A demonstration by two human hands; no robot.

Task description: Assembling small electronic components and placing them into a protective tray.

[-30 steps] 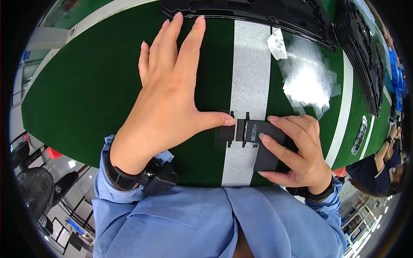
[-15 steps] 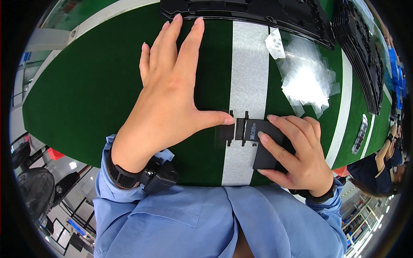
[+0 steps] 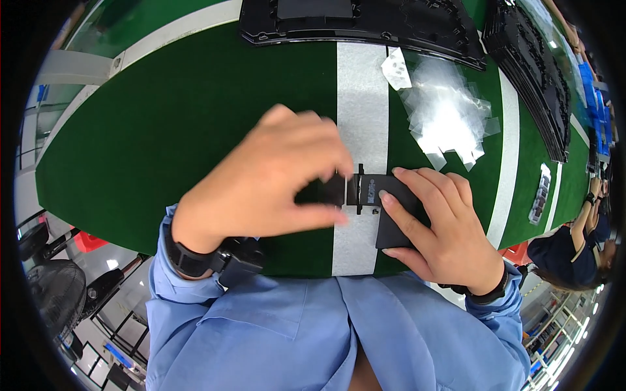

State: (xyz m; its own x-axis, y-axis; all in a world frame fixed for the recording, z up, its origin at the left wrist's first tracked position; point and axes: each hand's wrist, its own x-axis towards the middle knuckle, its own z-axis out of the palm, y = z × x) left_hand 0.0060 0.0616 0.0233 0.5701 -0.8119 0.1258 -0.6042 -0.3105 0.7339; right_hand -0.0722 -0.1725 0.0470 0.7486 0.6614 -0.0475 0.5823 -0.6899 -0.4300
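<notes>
A flat black piece like a slim battery [image 3: 396, 229], with pale print and dark strips at its left end, lies across the white stripe of the green table. My right hand [image 3: 450, 228] holds it, fingers over its top face and thumb along its near edge. At its left end, my left hand [image 3: 274, 182] is curved and smeared by motion. Its thumb and bent fingers stand apart on either side of the dark end strip [image 3: 353, 189]; no grip on it shows. The left palm hides part of the table.
A black molded tray [image 3: 365, 32] lies at the far edge, with a stack of similar trays [image 3: 528, 78] to its right. Clear film sheets [image 3: 450, 117] and a white scrap [image 3: 396, 69] lie near them. A small clear strip [image 3: 540, 195] rests at right; another person [image 3: 567, 257] sits beyond.
My left hand has drawn its outstretched fingers back from the far tray and curled them toward the piece's left end. My right hand keeps its hold. The whole view has shifted slightly.
</notes>
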